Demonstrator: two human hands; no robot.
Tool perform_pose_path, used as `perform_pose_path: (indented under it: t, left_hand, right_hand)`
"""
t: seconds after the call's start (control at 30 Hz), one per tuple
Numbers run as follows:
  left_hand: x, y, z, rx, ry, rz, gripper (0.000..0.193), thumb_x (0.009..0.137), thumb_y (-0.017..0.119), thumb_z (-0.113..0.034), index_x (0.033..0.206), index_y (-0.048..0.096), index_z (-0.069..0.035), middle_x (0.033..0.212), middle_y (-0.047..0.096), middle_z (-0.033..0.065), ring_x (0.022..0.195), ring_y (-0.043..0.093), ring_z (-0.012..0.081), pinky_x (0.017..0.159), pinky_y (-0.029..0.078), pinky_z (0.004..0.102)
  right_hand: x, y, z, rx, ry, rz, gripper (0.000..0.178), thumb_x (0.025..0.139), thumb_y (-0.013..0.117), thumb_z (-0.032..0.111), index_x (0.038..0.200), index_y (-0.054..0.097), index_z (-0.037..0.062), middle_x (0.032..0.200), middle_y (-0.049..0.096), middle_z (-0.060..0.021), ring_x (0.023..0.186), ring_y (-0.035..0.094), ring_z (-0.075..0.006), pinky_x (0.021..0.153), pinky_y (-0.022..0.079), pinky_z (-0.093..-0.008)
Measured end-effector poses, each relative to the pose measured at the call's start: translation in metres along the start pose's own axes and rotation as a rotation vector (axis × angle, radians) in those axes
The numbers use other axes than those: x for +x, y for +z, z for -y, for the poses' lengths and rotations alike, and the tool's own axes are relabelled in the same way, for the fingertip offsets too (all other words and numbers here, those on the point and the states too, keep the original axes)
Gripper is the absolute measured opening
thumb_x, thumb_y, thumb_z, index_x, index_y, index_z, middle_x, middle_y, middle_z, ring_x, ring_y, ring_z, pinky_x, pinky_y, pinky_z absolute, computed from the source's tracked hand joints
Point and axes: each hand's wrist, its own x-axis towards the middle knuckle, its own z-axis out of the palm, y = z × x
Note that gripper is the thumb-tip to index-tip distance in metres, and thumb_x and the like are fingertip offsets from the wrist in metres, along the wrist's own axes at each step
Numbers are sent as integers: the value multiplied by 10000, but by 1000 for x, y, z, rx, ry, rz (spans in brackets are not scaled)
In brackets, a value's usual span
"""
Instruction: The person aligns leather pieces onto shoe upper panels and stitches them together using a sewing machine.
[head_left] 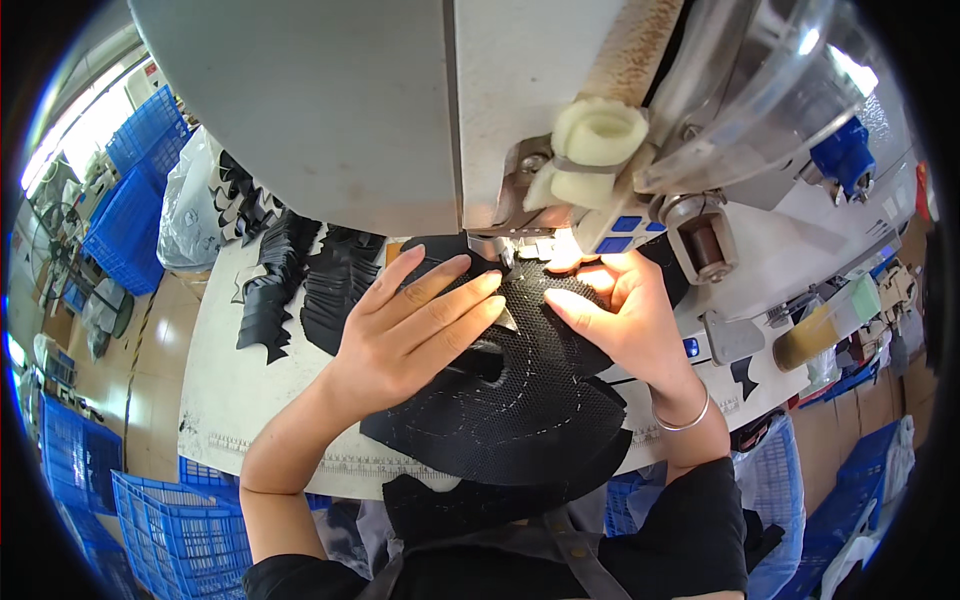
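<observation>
A black mesh shoe upper (520,400) with thin white marking lines lies on the sewing machine's pale bed, its near part hanging over the front edge. My left hand (405,335) rests flat on its left side, fingers stretched toward the needle area (512,255). At the upper's right side, my right hand (635,310) has its thumb and bent fingers closed on the mesh, close beside the presser foot. A bright lamp lights that spot. The needle tip itself is too small to make out, and the right hand's lower fingers are partly hidden.
The machine's grey head (300,110) overhangs the work. Stacked black cut pieces (275,285) lie at the left of the table. A brown thread bobbin (705,250) sits at right, near a yellowish container (805,335). Blue crates (185,520) stand on the floor.
</observation>
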Motion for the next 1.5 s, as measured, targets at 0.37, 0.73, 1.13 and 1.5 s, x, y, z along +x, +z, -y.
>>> perform_pose_path:
  t: [0.37, 0.73, 1.13, 1.5]
  left_hand:
    - [9, 11, 31, -149, 67, -129, 186, 711, 684, -92, 893, 699, -59, 957, 727, 66, 925, 691, 233, 865, 500, 375]
    - [22, -48, 9, -461, -258, 190, 298, 800, 687, -45, 1096, 684, -18, 1104, 693, 129, 1047, 651, 304, 928, 505, 395]
    - [-12, -19, -10, -794, -662, 166, 635, 845, 754, -198, 1377, 481, 15, 1001, 668, 173, 825, 642, 215, 773, 495, 299]
    - [-8, -25, -27, -541, -604, 191, 694, 804, 797, -204, 1369, 478, 40, 813, 641, 173, 650, 628, 250, 622, 499, 309]
  right_hand:
    - [-6, 10, 5, -253, -55, -110, 164, 835, 695, -24, 991, 648, -8, 886, 667, -37, 711, 562, -44, 622, 434, -214]
    - [-20, 36, 13, -1193, -660, -218, 374, 659, 703, 54, 1022, 608, 60, 1012, 582, -82, 927, 546, -289, 854, 413, -423]
    - [-4, 11, -5, -820, -681, -293, 279, 640, 592, -99, 851, 652, 72, 885, 639, -69, 835, 560, -284, 797, 419, -369]
    - [5, 3, -8, -757, -729, -320, 322, 644, 591, -107, 856, 718, 99, 900, 647, -87, 827, 554, -267, 747, 455, -342]
